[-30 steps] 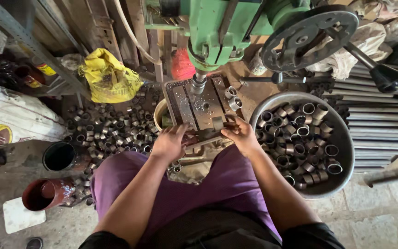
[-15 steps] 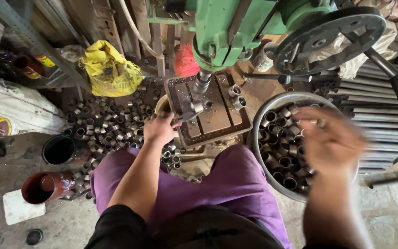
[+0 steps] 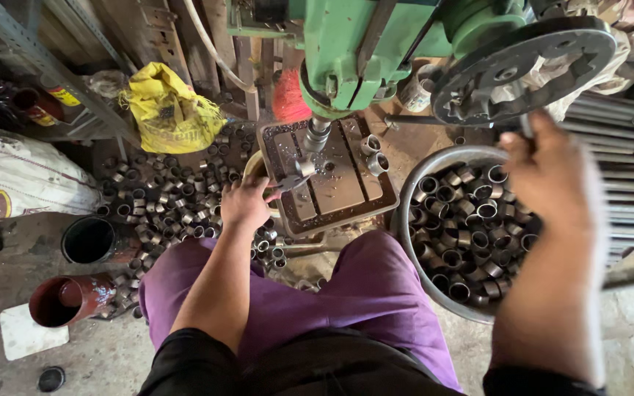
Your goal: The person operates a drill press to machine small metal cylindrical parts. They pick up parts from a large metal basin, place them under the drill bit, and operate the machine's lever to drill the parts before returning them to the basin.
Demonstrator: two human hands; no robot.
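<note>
Your left hand (image 3: 246, 203) pins 1 metal ring (image 3: 304, 168) on the drill table (image 3: 346, 192) under the spindle (image 3: 316, 135). Right hand (image 3: 549, 172) is up at the feed wheel (image 3: 522, 70), prob. gripping a spoke; blurred. Next: pull down w/ steady pressure.

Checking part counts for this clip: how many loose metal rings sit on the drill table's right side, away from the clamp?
2: one ring near the table's far right edge, another ring just beside it, nearer the camera. Others may be hidden under the drill head.

Head camera looks steeply down, close above the drill table (image 3: 332, 183).
</note>
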